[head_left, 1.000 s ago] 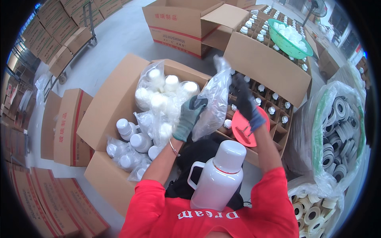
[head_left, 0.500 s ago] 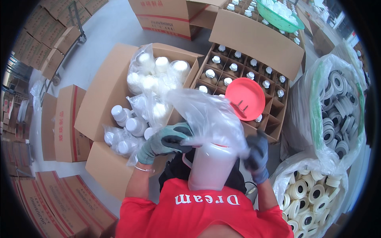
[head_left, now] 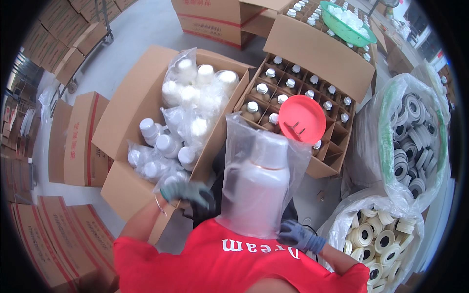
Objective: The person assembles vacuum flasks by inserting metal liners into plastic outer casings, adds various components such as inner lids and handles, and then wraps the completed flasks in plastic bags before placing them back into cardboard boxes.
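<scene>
A white thermos flask (head_left: 256, 188) with a handle on its left stands in front of my body. Over it sits a clear plastic bag (head_left: 238, 133), with one loose corner sticking up at the far left. My right hand (head_left: 298, 236), in a grey-blue glove, is closed at the bag's lower right edge and seems to pinch the film. Left of the flask, apart from the bag, my left hand (head_left: 188, 195) in a grey-green glove is smeared by motion. Its fingers do not show clearly.
An open carton (head_left: 128, 93) of bagged white flasks is at left. Ahead, a divided carton (head_left: 337, 146) holds silver-capped bottles, with a red dish (head_left: 308, 117) on top. Bags of grey rings (head_left: 413, 141) and cream rings (head_left: 364, 234) stand at right. A green basin (head_left: 342, 27) is farther back.
The bag has come down from the flask's top over its whole body. My left hand has left the bag, moving down and left. My right hand has dropped to the bag's lower edge.
</scene>
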Demonstrator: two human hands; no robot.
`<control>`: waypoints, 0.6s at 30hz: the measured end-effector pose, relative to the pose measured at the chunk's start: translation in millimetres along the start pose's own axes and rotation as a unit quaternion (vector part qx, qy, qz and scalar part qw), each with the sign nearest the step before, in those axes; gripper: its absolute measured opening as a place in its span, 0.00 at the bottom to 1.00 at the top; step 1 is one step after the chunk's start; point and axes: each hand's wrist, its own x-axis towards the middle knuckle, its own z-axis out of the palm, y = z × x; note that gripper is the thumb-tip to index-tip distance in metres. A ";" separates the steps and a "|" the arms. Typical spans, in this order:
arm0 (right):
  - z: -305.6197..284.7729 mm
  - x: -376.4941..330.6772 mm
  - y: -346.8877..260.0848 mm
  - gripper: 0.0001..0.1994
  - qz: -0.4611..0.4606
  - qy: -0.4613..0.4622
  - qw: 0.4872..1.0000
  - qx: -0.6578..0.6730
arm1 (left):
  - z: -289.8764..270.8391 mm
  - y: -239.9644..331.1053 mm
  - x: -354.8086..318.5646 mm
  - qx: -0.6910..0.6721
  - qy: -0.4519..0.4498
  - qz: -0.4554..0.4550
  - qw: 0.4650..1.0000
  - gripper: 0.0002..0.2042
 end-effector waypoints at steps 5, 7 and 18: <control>-40.9 48.0 8.6 0.29 0.129 0.322 0.895 0.280 | -28.1 84.7 11.8 0.299 0.235 0.000 0.925 0.21; -63.2 92.3 -27.3 0.46 0.144 0.279 0.939 0.143 | -16.0 39.6 11.0 0.172 0.294 0.143 0.929 0.20; -144.2 326.0 -53.6 0.30 -0.122 0.148 0.975 -0.115 | -35.5 -113.5 -106.4 -0.456 0.610 0.316 0.565 0.12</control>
